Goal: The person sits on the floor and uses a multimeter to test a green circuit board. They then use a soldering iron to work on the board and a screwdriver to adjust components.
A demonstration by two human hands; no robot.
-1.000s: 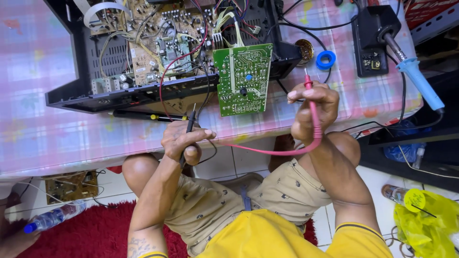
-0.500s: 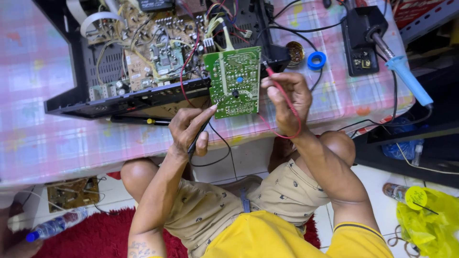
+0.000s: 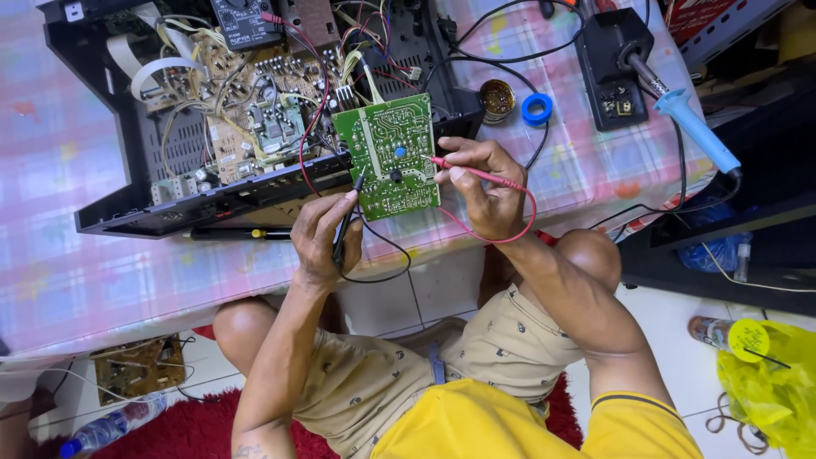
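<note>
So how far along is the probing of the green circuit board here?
Done: the black chassis is open, its green circuit board tilted out. In hand: the left hand sets a black probe and the right hand a red probe on the board. Left: the soldering iron lies untouched.

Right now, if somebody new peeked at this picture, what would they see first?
Most likely the bright green circuit board in the middle, standing at the edge of the open black case full of wires and parts. The right hand presses a red probe to the board, and the left hand touches it with a black probe. A blue-handled soldering iron lies on the checked tablecloth at the right.
</note>
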